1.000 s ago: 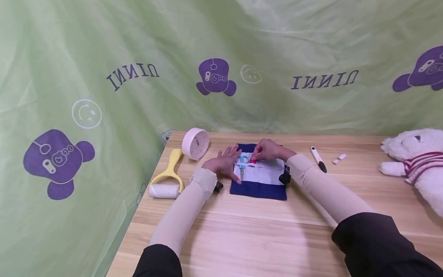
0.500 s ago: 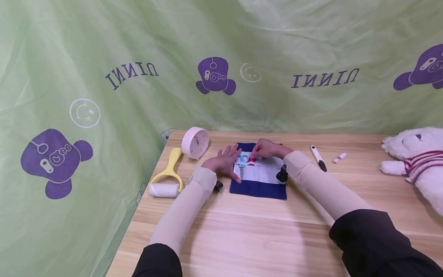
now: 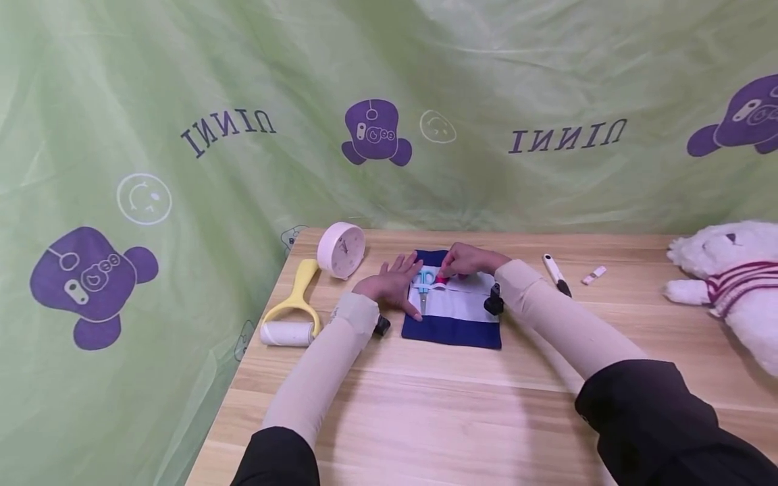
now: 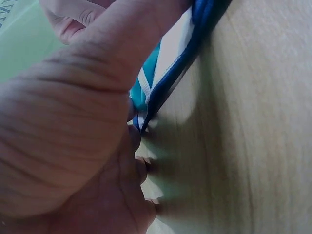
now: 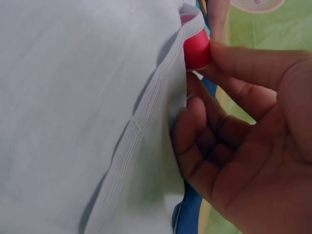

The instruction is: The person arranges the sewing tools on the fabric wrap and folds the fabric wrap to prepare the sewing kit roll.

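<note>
A dark blue cloth sewing case (image 3: 452, 332) lies unfolded on the wooden table, its pale lining facing up. Fingers spread, my left hand (image 3: 392, 287) rests along the case's left edge. Beside it, light-blue-handled scissors (image 3: 423, 290) lie under a white elastic band. My right hand (image 3: 468, 261) pinches a red thread spool (image 5: 196, 51) between thumb and index finger. In the right wrist view, the white elastic band (image 5: 141, 117) passes around part of the spool. The other right fingers are curled at the lining's edge. Only a sliver of scissors handle shows in the left wrist view.
Left of the case are a yellow-handled lint roller (image 3: 288, 333) and a round pink clock (image 3: 342, 250). To the right lie a white and black pen-like tool (image 3: 556, 274), a small pale pink strip (image 3: 593, 275) and a white plush toy (image 3: 741, 290). A green curtain (image 3: 516, 196) hangs behind.
The red spool has shifted slightly left and sits further under the elastic band, with my right hand following. My left hand stays put on the case. The head view has moved slightly.
</note>
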The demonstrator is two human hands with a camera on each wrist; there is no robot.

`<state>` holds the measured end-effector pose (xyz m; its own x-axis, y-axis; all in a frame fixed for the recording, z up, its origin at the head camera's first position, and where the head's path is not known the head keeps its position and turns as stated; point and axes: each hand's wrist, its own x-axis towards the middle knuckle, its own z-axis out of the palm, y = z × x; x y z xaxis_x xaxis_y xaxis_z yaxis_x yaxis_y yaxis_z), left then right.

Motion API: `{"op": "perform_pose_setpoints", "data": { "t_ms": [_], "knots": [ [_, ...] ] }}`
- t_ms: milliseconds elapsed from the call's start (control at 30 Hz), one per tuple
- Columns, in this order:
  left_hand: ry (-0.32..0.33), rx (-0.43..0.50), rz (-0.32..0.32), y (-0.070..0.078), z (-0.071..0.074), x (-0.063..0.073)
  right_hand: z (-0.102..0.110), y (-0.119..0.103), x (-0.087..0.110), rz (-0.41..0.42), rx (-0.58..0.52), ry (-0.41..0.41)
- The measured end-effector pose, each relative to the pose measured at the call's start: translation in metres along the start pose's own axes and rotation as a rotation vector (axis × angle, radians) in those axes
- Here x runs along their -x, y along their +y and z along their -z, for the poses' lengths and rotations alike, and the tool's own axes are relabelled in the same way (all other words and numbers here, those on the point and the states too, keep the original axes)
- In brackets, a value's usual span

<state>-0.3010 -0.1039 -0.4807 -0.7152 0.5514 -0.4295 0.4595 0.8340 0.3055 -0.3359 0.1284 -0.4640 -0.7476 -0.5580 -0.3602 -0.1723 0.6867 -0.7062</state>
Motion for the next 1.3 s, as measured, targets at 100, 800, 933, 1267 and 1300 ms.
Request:
{"op": "perform_pose_setpoints", "data": {
  "t_ms": [100,800,933,1267,1300],
  "knots": [
    [-0.005,0.011,0.003,0.001,0.001,0.001,0.000,0.000,0.000,-0.007,0.001,0.003],
    [-0.032,0.037,0.000,0.004,0.004,-0.003,-0.008,0.004,0.005,0.129,0.066,0.059],
    [-0.036,0.051,-0.005,0.004,0.003,-0.003,-0.010,0.010,0.005,0.131,0.020,0.060],
    [-0.019,0.024,0.007,0.004,0.002,-0.002,-0.010,0.011,0.011,0.119,-0.029,0.060],
    [-0.019,0.023,0.005,0.004,0.002,-0.002,-0.010,0.011,0.012,0.108,-0.024,0.058]
  ]
}}
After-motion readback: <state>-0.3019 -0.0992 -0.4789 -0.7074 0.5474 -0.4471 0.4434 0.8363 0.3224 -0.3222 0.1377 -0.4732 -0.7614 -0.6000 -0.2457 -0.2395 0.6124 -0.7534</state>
